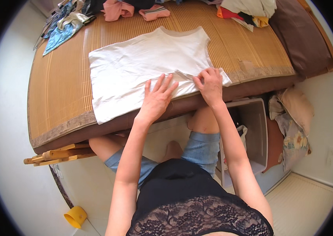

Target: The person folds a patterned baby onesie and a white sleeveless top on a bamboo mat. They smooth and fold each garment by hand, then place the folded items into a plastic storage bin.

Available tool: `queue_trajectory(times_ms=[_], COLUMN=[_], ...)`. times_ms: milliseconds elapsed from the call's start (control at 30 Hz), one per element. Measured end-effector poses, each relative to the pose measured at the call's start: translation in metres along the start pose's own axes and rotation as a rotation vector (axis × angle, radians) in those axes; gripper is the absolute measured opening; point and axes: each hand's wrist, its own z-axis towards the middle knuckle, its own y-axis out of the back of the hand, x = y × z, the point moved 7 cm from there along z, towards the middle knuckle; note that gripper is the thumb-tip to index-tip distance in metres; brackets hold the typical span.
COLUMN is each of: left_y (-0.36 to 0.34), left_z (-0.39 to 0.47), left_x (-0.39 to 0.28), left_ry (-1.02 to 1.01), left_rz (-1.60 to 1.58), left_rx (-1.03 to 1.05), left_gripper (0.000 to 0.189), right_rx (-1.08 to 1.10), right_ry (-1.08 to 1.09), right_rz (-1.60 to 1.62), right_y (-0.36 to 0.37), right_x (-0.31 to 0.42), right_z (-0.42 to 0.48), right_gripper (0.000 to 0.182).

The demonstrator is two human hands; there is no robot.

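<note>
A white T-shirt (137,67) lies spread sideways on a bamboo-slat mat (63,79) on a bed. Its neckline points to the upper right, and its hem is at the left. My left hand (158,98) rests flat on the near side of the shirt, fingers spread. Close to the near sleeve, my right hand (211,85) has its thumb and fingers bent together on the shirt's cloth. A raised fold (184,75) runs between the two hands. Some of the cloth under the right fingers is hidden.
Blue garments (63,35) and pink clothes (119,10) lie along the far side. More clothing (249,11) is piled far right, near a brown cushion (299,38). Below the bed edge stand a plastic bin (258,129), a wooden frame (60,154) and a yellow bucket (76,216).
</note>
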Motion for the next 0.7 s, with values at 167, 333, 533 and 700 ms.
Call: queue_trajectory(times_ms=[167, 333, 533, 700], left_y=[-0.004, 0.030, 0.085, 0.103], left_z=[0.000, -0.052, -0.120, -0.112], left_x=[0.008, 0.060, 0.137, 0.165], left_ry=[-0.023, 0.054, 0.424, 0.457], left_rz=[-0.011, -0.017, -0.063, 0.164], left_rx=[0.124, 0.078, -0.184, -0.134], left_gripper=[0.049, 0.056, 0.036, 0.025], right_rx=[0.003, 0.242, 0.304, 0.340], right_ry=[0.444, 0.359, 0.249, 0.299], right_rz=[0.129, -0.058, -0.110, -0.002], right_y=[-0.004, -0.041, -0.033, -0.026], right_x=[0.087, 0.049, 0.054, 0.069], right_z=[-0.004, -0.019, -0.018, -0.006], right_gripper=[0.029, 0.045, 0.049, 0.038])
